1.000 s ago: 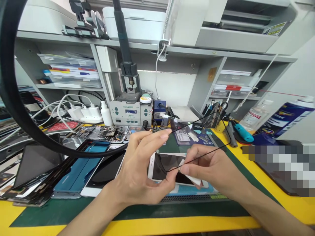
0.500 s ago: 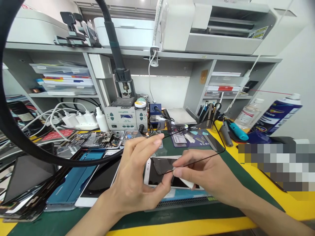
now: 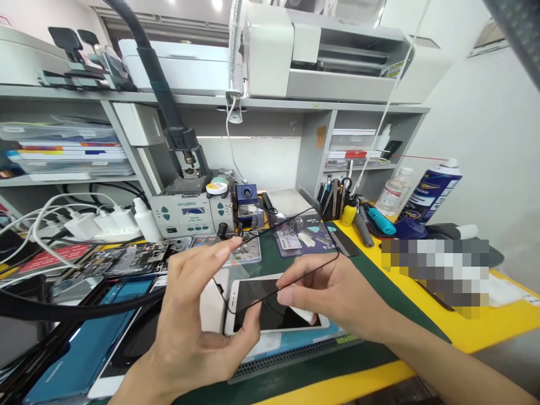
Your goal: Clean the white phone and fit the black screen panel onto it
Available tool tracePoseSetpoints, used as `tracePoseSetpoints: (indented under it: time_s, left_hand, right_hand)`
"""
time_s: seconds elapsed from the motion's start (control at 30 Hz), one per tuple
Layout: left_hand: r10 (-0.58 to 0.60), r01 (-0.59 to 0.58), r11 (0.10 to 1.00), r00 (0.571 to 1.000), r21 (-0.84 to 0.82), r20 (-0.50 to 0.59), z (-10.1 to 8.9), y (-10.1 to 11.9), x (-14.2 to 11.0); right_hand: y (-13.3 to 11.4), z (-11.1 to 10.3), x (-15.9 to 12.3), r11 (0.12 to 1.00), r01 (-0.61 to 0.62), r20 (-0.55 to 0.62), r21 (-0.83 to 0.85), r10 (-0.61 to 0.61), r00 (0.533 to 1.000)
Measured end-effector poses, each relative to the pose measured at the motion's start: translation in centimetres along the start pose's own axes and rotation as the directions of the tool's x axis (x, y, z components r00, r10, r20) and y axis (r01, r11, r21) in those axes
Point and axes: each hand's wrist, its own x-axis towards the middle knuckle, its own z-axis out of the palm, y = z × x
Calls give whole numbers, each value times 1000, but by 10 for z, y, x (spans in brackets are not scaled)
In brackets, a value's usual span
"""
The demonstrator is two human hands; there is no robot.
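Nearest: your left hand [image 3: 198, 332], thumb and forefinger pinching the near and far edges of a clear glass panel [image 3: 287, 253] with a thin black border, held tilted above the mat. Your right hand [image 3: 333, 298] grips the panel's near long edge between thumb and fingers; a white cloth [image 3: 306, 315] shows under that palm.

Beneath the panel: a white phone [image 3: 270, 315], screen up, lying on a blue pad over the green mat [image 3: 379, 292].

Left of it: a blue-backed phone [image 3: 97, 343], loose circuit boards [image 3: 126, 259].

Behind: a grey soldering station [image 3: 189, 211], white chargers [image 3: 105, 222], a tool holder [image 3: 335, 202], a blue spray can [image 3: 432, 188].

Farthest: grey shelving [image 3: 295, 107] carrying a printer [image 3: 329, 53].
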Motion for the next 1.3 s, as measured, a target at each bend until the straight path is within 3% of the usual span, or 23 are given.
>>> tracePoseSetpoints:
  time_s: [0.37,0.47,0.6,0.87,1.07,1.3]
  left_hand:
    - [-28,28,999,999,16,15,1,-3,-2]
    - [-27,26,999,999,31,38,1,-3,-2]
    - [-43,43,999,999,-12,-2,-1,-7,-1]
    - [-54,52,998,997,-24,-60,-4,-10,1]
    - [-71,68,996,996,-58,-52,-2,-9,0]
    - [-69,68,997,997,-32,-27,-1,-9,-1]
  right_hand:
    - [3,2,-2,997,59,-8,-40,-60,998]
    - [-1,0,-1,998,19,5,-65,-19,1000]
    - [-13,-17,-3,995,-72,48,-75,76,996]
    - [-31,-52,-7,990,-30,70,137,20,997]
    - [-30,-48,-5,978,-66,87,196,49,995]
    - [-29,-46,-4,984,-26,59,178,16,998]
